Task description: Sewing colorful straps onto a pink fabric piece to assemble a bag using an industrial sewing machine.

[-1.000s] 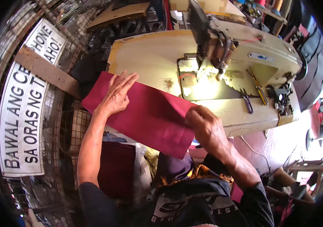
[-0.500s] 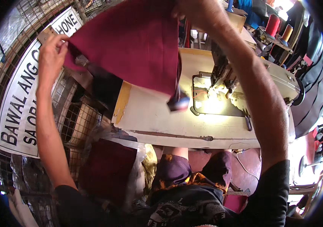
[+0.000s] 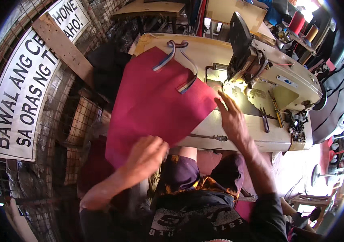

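Observation:
A maroon piece of fabric lies spread over the left part of the sewing table, its near left part hanging past the front edge. A striped ribbon in white, blue and brown curls loosely on its far side. My left hand is at the fabric's near edge, somewhat blurred, its fingers loosely bent and holding nothing I can see. Beside the fabric's right corner is my right hand, fingers stretched and apart, just in front of the lit needle area of the sewing machine.
Small snips and a yellow-handled screwdriver lie right of my right hand. Red thread stands on a rack at the back right. Wire mesh with a white sign and a wooden plank borders the left side.
The fabric, held up between both hands before, has come down flat on the table. Both hands have moved down toward me and off its upper edge, and the ribbon now shows on top.

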The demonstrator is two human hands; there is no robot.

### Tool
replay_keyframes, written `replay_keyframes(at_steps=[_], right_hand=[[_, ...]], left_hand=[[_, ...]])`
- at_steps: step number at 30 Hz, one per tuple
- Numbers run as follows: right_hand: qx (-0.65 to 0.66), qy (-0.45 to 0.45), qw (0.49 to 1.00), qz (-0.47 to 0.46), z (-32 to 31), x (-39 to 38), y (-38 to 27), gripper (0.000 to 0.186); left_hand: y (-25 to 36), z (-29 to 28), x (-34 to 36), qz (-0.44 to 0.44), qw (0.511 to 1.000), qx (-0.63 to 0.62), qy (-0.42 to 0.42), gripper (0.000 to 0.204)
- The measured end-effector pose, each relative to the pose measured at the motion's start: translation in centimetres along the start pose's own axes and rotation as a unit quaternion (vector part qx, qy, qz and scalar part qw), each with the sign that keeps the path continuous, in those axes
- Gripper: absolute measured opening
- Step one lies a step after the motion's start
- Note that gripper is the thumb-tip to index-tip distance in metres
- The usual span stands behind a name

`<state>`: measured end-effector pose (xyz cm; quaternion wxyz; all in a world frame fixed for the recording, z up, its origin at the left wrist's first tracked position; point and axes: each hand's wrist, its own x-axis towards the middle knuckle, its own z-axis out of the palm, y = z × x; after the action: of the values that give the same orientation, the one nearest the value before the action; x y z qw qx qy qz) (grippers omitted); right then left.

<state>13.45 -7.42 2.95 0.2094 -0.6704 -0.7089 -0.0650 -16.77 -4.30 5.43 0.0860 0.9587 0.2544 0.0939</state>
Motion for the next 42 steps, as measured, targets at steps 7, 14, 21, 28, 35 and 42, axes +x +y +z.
replay_keyframes(at_steps=[7,14,21,28,35,42], right_hand=[[0.115,-0.004,0.992,-0.057,2.7,-5.1,-3.2,0.042],[0.116,0.035,0.991,-0.052,4.2,-5.6,-3.0,0.043],[0.120,0.035,0.992,-0.032,4.7,-6.2,-2.9,0.042],[0.010,0.196,0.969,0.148,-0.3,-8.2,5.0,0.039],[-0.085,0.102,0.960,0.246,-1.0,-11.5,13.6,0.032],[0.046,0.153,0.971,0.180,-1.9,-7.4,5.3,0.026]], left_hand=[[1.3,2.5,3.2,0.074,0.980,-0.177,-0.061,0.031],[-10.3,3.1,8.5,-0.281,0.953,0.095,0.065,0.066],[-15.5,6.5,9.4,-0.321,0.937,0.125,0.048,0.084],[-12.2,6.3,9.3,-0.357,0.922,0.145,0.031,0.082],[-9.5,6.9,11.3,-0.101,0.960,0.137,0.221,0.046],[-10.8,6.3,13.9,0.022,0.976,0.060,0.209,0.018]])
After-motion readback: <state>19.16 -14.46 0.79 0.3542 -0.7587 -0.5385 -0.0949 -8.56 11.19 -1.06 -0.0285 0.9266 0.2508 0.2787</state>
